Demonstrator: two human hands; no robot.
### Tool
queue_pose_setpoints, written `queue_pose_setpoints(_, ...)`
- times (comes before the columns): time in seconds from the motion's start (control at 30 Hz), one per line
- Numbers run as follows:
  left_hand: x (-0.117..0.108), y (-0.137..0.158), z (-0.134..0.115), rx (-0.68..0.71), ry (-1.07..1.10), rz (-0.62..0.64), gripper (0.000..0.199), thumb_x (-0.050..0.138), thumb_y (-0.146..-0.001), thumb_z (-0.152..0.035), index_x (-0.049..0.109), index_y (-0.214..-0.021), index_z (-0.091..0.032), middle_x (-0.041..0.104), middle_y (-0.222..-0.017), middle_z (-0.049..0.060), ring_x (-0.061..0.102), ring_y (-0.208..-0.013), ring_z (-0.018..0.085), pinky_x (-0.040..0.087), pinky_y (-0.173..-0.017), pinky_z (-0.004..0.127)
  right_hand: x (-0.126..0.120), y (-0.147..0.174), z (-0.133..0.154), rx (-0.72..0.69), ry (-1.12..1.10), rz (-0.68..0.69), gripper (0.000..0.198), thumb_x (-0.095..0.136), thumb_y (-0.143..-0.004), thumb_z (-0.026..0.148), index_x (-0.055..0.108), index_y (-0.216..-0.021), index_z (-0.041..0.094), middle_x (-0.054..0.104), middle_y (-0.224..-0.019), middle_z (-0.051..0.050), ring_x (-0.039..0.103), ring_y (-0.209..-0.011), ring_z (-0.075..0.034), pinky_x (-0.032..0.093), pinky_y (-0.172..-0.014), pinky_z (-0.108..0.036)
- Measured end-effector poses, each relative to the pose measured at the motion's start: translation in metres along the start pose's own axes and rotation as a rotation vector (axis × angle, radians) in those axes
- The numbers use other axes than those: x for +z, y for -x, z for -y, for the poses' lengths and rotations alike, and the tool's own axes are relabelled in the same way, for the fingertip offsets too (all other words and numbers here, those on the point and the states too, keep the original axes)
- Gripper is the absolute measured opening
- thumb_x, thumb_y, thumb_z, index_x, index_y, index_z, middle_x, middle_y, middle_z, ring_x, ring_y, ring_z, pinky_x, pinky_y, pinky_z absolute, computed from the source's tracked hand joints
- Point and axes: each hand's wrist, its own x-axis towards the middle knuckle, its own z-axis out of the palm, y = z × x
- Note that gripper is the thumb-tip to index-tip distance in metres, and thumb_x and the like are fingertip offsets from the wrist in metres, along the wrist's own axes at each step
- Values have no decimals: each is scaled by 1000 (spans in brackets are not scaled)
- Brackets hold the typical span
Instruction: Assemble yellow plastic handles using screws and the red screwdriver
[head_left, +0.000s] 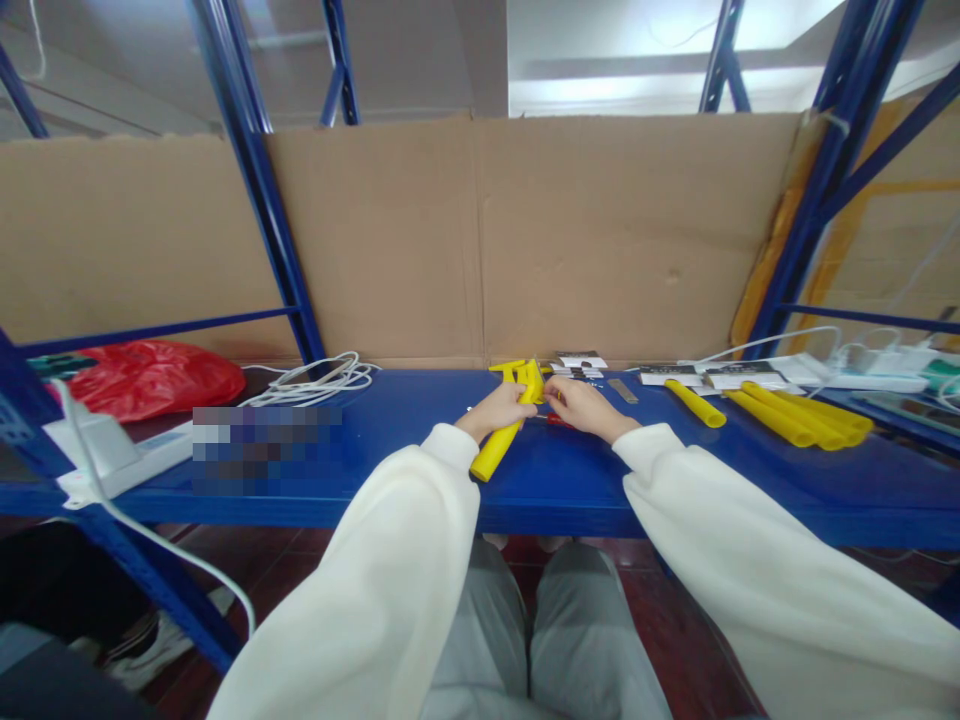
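My left hand [498, 408] is closed around a yellow tubular handle [496, 452], which slants across the middle of the blue shelf with its round end towards me. At its far end a wider yellow head [532, 378] shows between my hands. My right hand [579, 406] is at the right side of that head, fingers bent and pinched together; whatever they hold is too small to make out. A red piece [557, 420] lies partly hidden under my right hand. Other yellow parts [508, 371] lie just behind my left hand.
A flat metal strip [622, 390] and printed cards [581, 362] lie beyond my right hand. Several yellow tubes [787, 418] rest at the right. At the left are a coiled white cable [322, 380], a red plastic bag [161, 378] and a white power strip [135, 465]. Cardboard [375, 240] closes the back.
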Motion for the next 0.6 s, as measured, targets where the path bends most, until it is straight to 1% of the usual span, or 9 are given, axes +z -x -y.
queue_pose_setpoints(0.17,0,3,-2,-21,7,-1,16,55,-69,-3,53,-61,-17,50,-45,-5,50,-43,11,38,-48,21,0,0,-1,0,-27,19,14,52,-93,9,63,-96,16,70,-90,-9,64,-78,-18,43,-72,-26)
queue_pose_setpoints(0.37,0,3,-2,-40,12,13,16,56,-70,-4,54,-61,-17,51,-46,-4,51,-43,12,38,-48,21,-2,0,0,-9,-25,36,14,50,-93,11,62,-93,17,68,-87,-8,61,-76,-17,42,-71,-26)
queue_pose_setpoints(0.43,-1,1,1,-48,4,-6,17,56,-71,-4,54,-60,-17,52,-46,-3,51,-43,12,38,-48,21,-2,1,-1,-16,-19,35,15,48,-93,12,62,-93,17,69,-87,-8,61,-75,-18,42,-71,-26)
queue_pose_setpoints(0.53,-5,-2,8,-79,-1,-59,15,57,-71,-5,56,-60,-16,52,-46,-4,50,-42,11,37,-47,22,-3,2,-6,-10,-21,3,16,47,-94,15,63,-93,17,70,-87,-8,62,-75,-18,43,-72,-27)
queue_pose_setpoints(0.6,-7,-4,13,-91,7,-67,14,58,-71,-6,57,-62,-16,52,-46,-4,49,-42,11,37,-47,22,-4,1,-13,33,-23,-39,17,48,-93,15,64,-95,17,71,-87,-9,63,-76,-19,45,-73,-27)
